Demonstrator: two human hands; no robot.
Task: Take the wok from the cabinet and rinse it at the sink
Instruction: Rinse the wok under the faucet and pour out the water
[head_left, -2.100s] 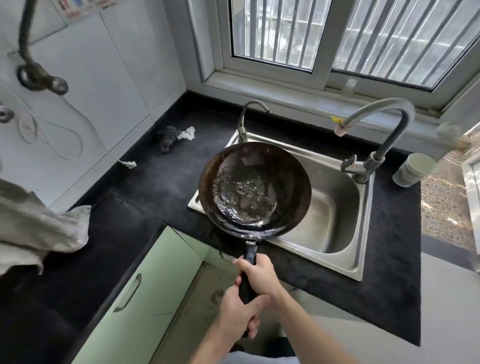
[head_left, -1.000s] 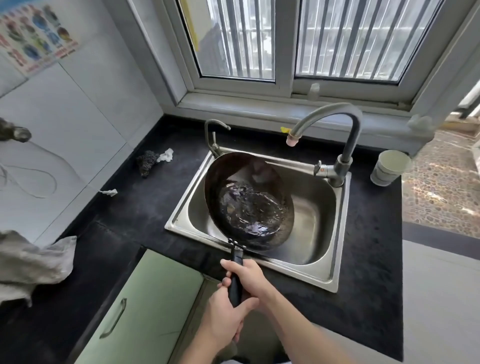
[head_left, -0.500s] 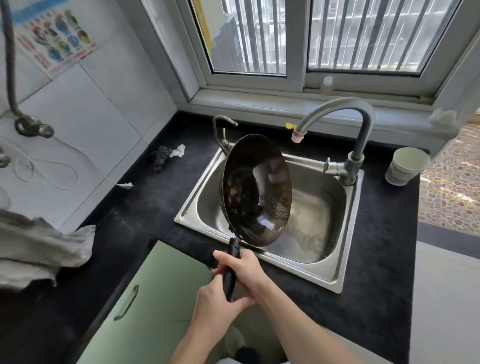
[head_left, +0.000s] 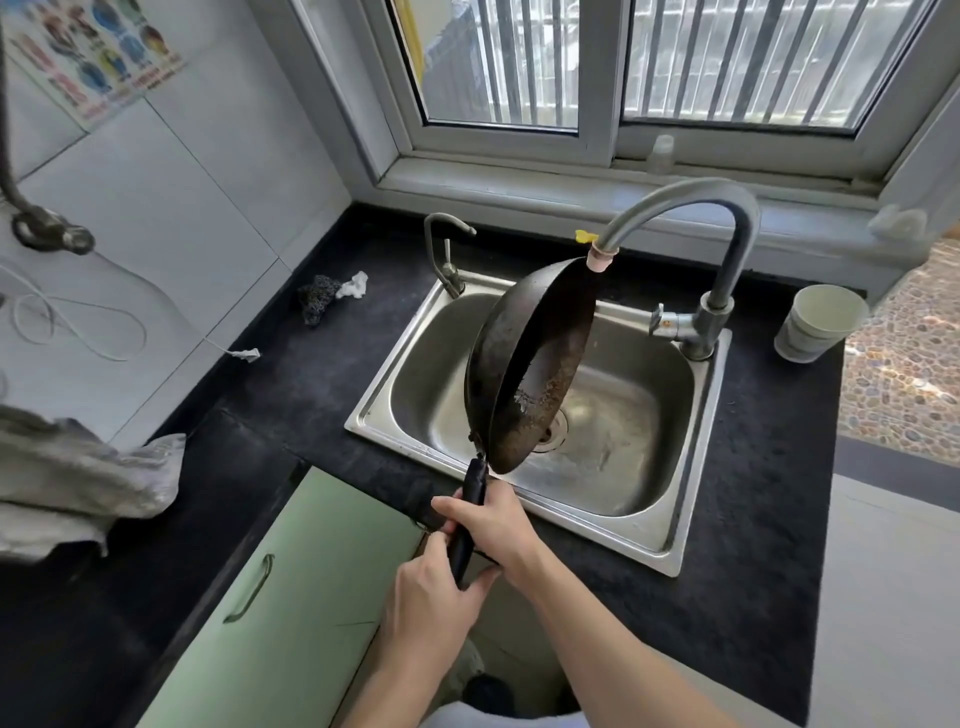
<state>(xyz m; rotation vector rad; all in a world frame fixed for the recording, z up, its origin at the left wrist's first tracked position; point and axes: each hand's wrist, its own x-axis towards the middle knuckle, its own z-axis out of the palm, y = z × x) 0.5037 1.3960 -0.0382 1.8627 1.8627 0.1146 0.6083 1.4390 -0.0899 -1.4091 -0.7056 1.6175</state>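
Fingers (head_left: 462, 509): those of both hands were curled tight round the wok's black handle (head_left: 475, 480); none spread, none free.
Right hand (head_left: 496, 525): gripped higher on the handle, the nearer hand to the pan body.
Left hand (head_left: 431, 597): gripped the butt end just below the right hand, thumb laid alongside the handle.
Wok (head_left: 550, 364): held in the air over the sink basin (head_left: 649, 395), up and away from the hands. It was tipped almost on edge, open side facing right, dark back facing left.
Long axis: the handle ran from the hands up and forward into the wok's low rim. The bowl went on up to the right, toward the faucet spout tip (head_left: 600, 257).
Rim vs spout: the top rim sat right at the spout tip; touching or just short, cannot tell.
Low edge: it hung above the drain (head_left: 553, 431), apart from the basin floor.
Water: no stream seen from the faucet (head_left: 727, 234); brown residue showed inside the wok.
Step (judgement): pouring out rinse water, late in the task.
Next move (judgement): righting the wok means rolling the handle about its own axis. The right hand is best placed to steer and the left to steady the end.
Risk (judgement): the rim could knock the spout as it swings back.
Elsewhere: a small tap (head_left: 441, 249) stood at the sink's back left, stacked paper cups (head_left: 815, 322) on the black counter (head_left: 291, 395) to the right, a scouring pad (head_left: 317, 296) to the left.
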